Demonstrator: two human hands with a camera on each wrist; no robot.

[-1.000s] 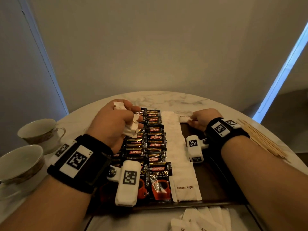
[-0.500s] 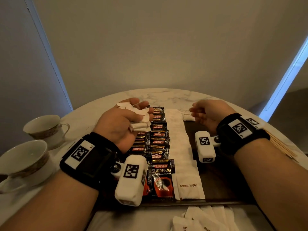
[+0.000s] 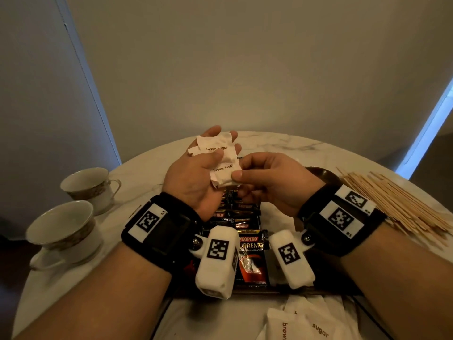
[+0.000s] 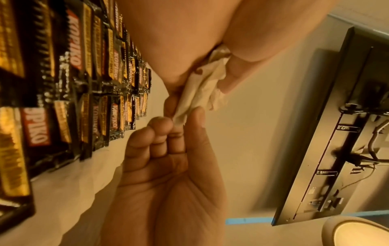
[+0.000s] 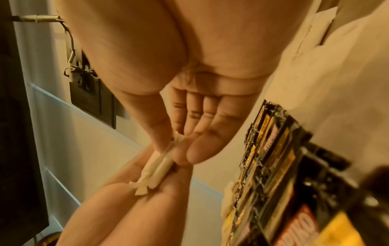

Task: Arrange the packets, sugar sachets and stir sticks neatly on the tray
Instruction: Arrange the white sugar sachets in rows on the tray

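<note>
Grip: the left hand [image 3: 193,177], palm up above the tray, held a small stack of crumpled white paper brown-sugar sachets [image 3: 218,155] under its thumb; the right hand [image 3: 267,182] pinched the stack's near corner between thumb and forefinger, its other fingers curled.
Loose sachets: more flat white brown-sugar sachets [image 3: 304,325] lay on the white marble round table [image 3: 274,146] at its nearest edge, just in front of the tray.
Tray: the dark wooden tray [image 3: 318,173] lay beneath both wrists, mostly hidden.
Coffee packets: black, red and gold Kopiko instant-coffee packets [image 3: 247,244] lay on the tray in two overlapping rows running away from the person.
Stir sticks: a loose pile of pale wooden stir sticks [image 3: 397,204] lay on the table to the right of the tray.
Cups: two white gold-banded porcelain teacups [image 3: 63,231] stood on the left of the table, well apart from the tray.
</note>
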